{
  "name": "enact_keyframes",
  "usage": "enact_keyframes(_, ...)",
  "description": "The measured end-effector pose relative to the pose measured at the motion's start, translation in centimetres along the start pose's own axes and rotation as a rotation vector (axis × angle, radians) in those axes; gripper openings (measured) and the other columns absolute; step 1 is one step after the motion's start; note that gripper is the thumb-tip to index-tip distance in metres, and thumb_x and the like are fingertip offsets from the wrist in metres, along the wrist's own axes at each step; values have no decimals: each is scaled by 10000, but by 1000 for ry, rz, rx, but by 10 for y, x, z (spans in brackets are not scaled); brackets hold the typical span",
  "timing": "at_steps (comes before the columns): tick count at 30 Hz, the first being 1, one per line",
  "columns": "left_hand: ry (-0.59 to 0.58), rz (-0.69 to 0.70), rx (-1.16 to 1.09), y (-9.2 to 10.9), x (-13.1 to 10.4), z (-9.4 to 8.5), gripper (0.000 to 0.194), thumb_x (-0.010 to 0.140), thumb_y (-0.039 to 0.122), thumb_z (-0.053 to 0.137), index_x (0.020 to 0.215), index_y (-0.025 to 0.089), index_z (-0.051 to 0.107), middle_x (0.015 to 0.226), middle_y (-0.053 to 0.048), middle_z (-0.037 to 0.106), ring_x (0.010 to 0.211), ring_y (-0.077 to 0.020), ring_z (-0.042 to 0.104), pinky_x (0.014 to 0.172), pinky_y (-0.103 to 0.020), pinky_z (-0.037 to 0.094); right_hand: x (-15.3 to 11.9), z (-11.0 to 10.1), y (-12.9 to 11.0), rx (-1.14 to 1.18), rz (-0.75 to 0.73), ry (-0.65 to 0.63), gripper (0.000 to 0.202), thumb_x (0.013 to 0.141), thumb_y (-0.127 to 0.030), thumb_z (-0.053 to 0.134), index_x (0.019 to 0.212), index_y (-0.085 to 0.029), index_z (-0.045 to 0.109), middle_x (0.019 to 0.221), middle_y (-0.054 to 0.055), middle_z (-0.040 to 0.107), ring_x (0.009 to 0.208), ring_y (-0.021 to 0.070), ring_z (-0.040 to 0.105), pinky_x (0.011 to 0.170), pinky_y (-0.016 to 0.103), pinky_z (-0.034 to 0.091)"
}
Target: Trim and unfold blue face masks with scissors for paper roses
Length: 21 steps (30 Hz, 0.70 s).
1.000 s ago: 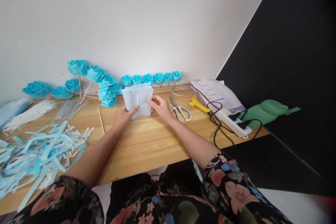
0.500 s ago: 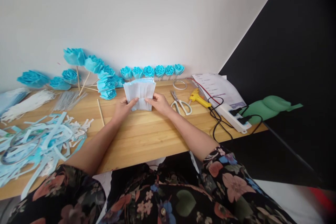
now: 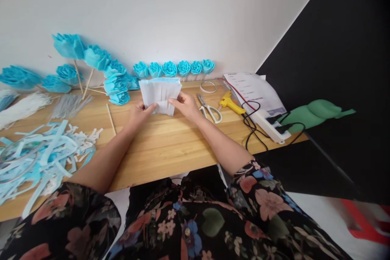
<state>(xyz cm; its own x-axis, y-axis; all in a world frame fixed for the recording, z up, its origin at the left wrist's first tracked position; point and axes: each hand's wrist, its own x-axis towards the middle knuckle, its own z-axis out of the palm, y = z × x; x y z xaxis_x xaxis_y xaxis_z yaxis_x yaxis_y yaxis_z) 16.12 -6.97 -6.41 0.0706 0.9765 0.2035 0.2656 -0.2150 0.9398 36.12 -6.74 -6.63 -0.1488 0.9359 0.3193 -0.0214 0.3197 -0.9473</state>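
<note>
One bundle of pale, pleated sheets (image 3: 160, 94) stands upright between the person's two hands, above the middle of the wooden surface (image 3: 164, 150); whether its lower edge touches the wood cannot be told. The left hand (image 3: 138, 114) grasps its lower left edge, thumb laid across the front, and the right hand (image 3: 187, 107) pinches the right edge a little higher, thumb also in front. Behind the bundle, six blue flowers (image 3: 170, 68) line up along the wall (image 3: 152, 12), with larger blue blooms (image 3: 68, 45) clustered to the left, some on thin sticks. Just beside the right hand lie scissors (image 3: 208, 107) with white handles, then a yellow glue gun (image 3: 230, 103) near a white power strip (image 3: 271, 128) and printed papers (image 3: 256, 91). A silvery ring (image 3: 208, 92) rests beyond the scissors. Near the left forearm lie a loose wooden stick (image 3: 111, 119) and a tangled heap of blue and white strips (image 3: 45, 150).
</note>
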Motion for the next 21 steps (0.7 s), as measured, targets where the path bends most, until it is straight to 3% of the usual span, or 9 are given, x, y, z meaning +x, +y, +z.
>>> enact_keyframes(4,30,121,92,8,2,-11,322,712,474,699,800,164,711,761,-31,672,703,-196,590,645,-289,462,4,-2,1,52,49,15,417,719,-453,737,1007,-155,689,1087,75,737,1048,248,669,955,387,529)
enact_keyframes(7,28,242,225,11,9,-22,253,730,427,696,789,181,708,728,-16,656,675,-188,573,611,-277,428,8,-8,-3,82,-2,9,532,732,-463,733,1163,-168,632,1250,83,677,1177,242,621,1045,385,487)
enact_keyframes(13,14,465,520,8,18,-37,179,785,378,655,821,216,720,727,-26,661,711,-221,607,662,-298,431,8,-33,-36,-323,-231,-4,653,808,-420,695,1406,-274,475,1466,47,499,1371,259,451,1163,452,354)
enact_keyframes(17,-47,586,619,13,14,-37,211,838,360,620,951,231,743,858,-52,713,829,-243,659,783,-331,470,5,-36,-43,-466,-310,-38,638,806,-314,686,1407,-264,478,1281,56,627,1282,256,511,1143,462,348)
enact_keyframes(21,26,569,549,20,11,-36,363,808,327,675,1162,256,702,935,-40,725,864,-223,667,865,-366,495,7,-32,-29,-404,-210,-25,334,855,-330,603,1160,-201,652,978,27,693,999,191,625,990,373,453)
